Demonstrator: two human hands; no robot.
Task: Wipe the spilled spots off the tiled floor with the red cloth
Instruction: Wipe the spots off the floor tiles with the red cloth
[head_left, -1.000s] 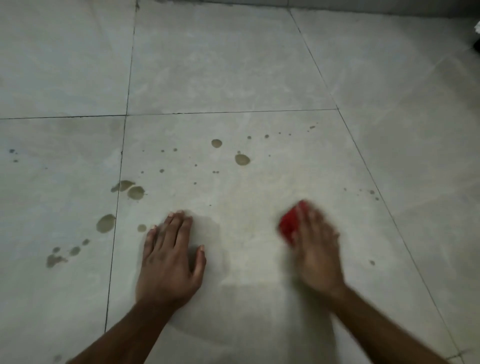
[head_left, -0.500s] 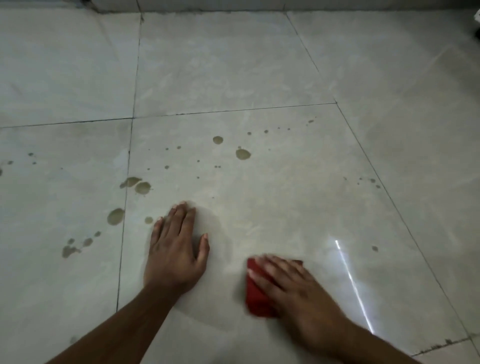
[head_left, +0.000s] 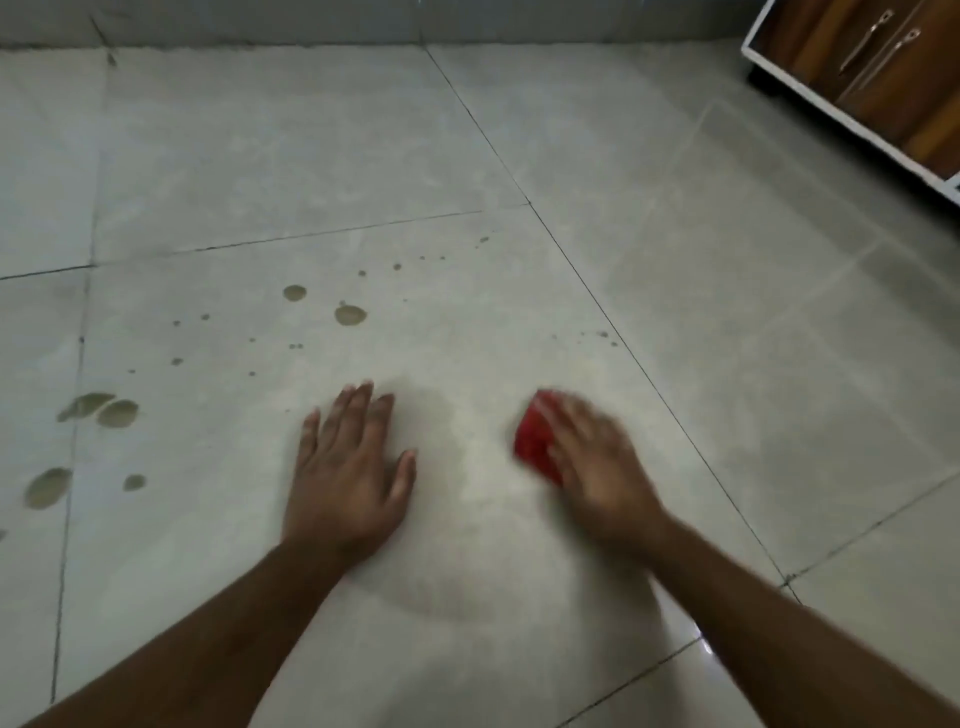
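Observation:
A small folded red cloth (head_left: 535, 441) lies on the grey tiled floor (head_left: 311, 156), under the straight fingers of my right hand (head_left: 597, 467), which presses on it and is motion-blurred. My left hand (head_left: 348, 467) rests flat on the same tile, fingers spread, left of the cloth. Brownish spilled spots sit beyond the hands: a round spot (head_left: 350, 315), a smaller spot (head_left: 294, 292), and tiny drops (head_left: 602, 335) near the right grout line. Larger spots lie at the left: a pair of blotches (head_left: 118, 413) and another blotch (head_left: 48, 486). A faint damp patch (head_left: 441, 571) shows between my forearms.
A wooden cabinet (head_left: 883, 78) with a white frame and metal handles stands at the top right. The base of a wall (head_left: 260, 31) runs along the top edge. Dark grout lines cross the floor.
My right hand has swept the red cloth from near my left hand forward and to the right. The left hand stays planted. The view has tilted up, bringing the cabinet in.

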